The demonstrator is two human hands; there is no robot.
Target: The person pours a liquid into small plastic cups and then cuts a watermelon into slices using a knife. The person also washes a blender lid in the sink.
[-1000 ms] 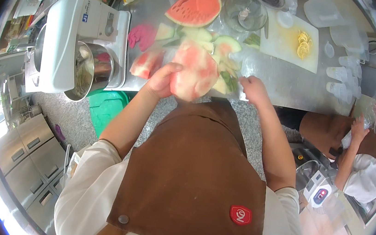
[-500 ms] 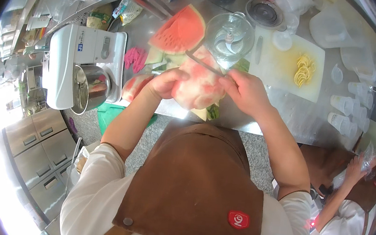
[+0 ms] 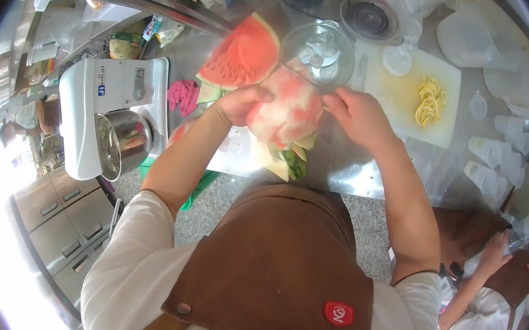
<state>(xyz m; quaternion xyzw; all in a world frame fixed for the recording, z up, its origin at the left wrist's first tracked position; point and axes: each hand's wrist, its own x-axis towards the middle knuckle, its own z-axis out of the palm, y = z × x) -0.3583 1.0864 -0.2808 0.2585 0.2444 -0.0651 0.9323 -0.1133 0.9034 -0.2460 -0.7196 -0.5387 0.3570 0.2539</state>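
A mostly peeled piece of watermelon (image 3: 286, 110), pale with pink patches, stands over the steel table in front of me. My left hand (image 3: 243, 103) grips its left side, the fingertips partly hidden behind it. At its right side my right hand (image 3: 362, 119) is closed on a knife; the blade, seen plainly half a second ago, is hard to make out now. Cut rind (image 3: 271, 159) with pale flesh and green skin lies beneath the piece. Beyond my left hand rests a red watermelon wedge (image 3: 241, 55). Just behind the peeled piece stands a clear food processor bowl (image 3: 338, 59) with blades inside.
On the right, a white cutting board (image 3: 379, 103) bears yellow slices (image 3: 429, 102). Clear plastic cups (image 3: 488, 151) lie near the table's right end. A white stand mixer (image 3: 78, 114) and pink cloth (image 3: 183, 97) are at left. A co-worker's hand (image 3: 496, 253) is at lower right.
The peeled watermelon has been turned and tilted in my hands. The knife blade that lay across its top no longer shows clearly. More rind is visible below it.
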